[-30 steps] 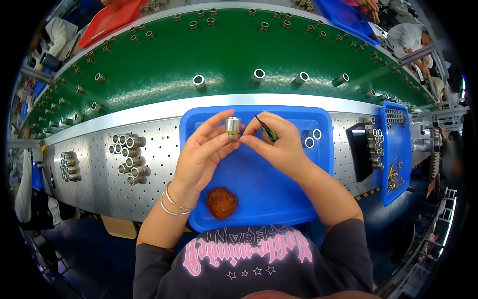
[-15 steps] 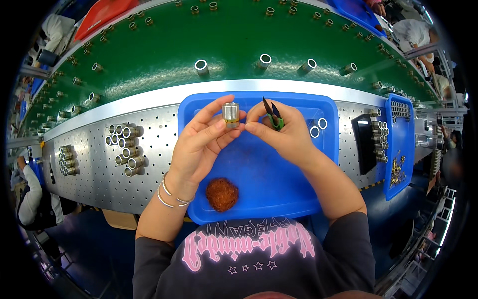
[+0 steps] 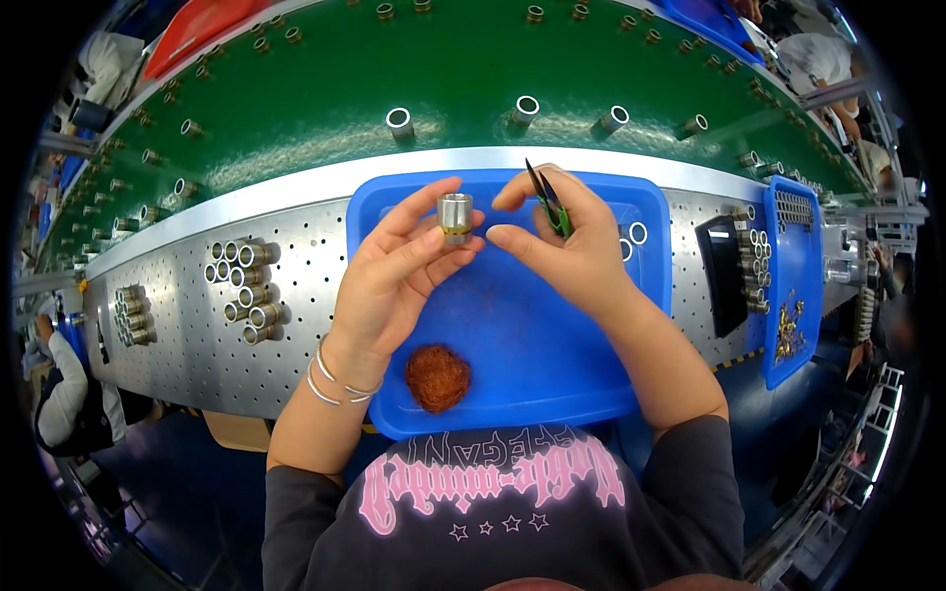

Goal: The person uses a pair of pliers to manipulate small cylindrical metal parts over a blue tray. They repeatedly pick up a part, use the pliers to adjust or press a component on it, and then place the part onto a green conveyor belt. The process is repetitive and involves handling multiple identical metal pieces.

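Observation:
Between the thumb and fingers of my left hand (image 3: 386, 266) stands a short silver metal sleeve (image 3: 454, 212), upright, with a yellowish band near its lower end. To its right, my right hand (image 3: 581, 241) keeps a green-handled tool with two black pointed tips (image 3: 550, 205) tucked against the palm, tips upward. The thumb and forefinger of that hand are spread apart, close to the sleeve but not touching it. Both hands are above a blue plastic tray (image 3: 512, 379). A ball of coppery-brown wire wool (image 3: 438, 378) lies in its near left part.
Two metal rings (image 3: 638, 233) sit in the tray's right side, partly behind my right hand. Several sleeves (image 3: 246, 286) are grouped on the perforated metal table at left. A dark flat panel (image 3: 722, 276) and another blue tray (image 3: 788, 335) are at right. Beyond runs a green surface (image 3: 463, 79) carrying spaced sleeves.
My right thumb and forefinger have opened and drawn away from the sleeve, and that hand has shifted slightly up and right. My left hand still holds the sleeve upright.

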A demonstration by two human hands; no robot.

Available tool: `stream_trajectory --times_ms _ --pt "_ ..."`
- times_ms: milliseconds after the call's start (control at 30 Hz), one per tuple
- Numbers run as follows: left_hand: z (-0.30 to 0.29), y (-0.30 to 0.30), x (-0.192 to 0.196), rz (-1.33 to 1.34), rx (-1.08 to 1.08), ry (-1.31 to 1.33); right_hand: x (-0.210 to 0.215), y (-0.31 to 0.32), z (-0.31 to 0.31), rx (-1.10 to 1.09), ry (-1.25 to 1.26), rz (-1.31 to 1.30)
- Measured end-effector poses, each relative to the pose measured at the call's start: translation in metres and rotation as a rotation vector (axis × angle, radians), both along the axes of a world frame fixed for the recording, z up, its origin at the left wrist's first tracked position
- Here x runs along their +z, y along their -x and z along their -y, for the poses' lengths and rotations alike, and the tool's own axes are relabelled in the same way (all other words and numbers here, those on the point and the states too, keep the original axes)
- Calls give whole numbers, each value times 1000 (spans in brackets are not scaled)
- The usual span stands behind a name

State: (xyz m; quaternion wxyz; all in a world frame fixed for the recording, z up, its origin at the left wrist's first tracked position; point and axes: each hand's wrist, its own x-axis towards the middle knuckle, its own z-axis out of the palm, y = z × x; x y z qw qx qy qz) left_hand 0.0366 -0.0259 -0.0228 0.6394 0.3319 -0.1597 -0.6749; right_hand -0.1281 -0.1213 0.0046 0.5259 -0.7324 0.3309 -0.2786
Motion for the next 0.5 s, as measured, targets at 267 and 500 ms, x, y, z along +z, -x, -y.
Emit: stream_trajectory --times_ms 267,500 --pt "0 4 0 123 -27 -4 -6 -2 -1 -1 74 64" --pt "-1 4 3 95 -8 -14 -4 -2 -4 18 126 96"
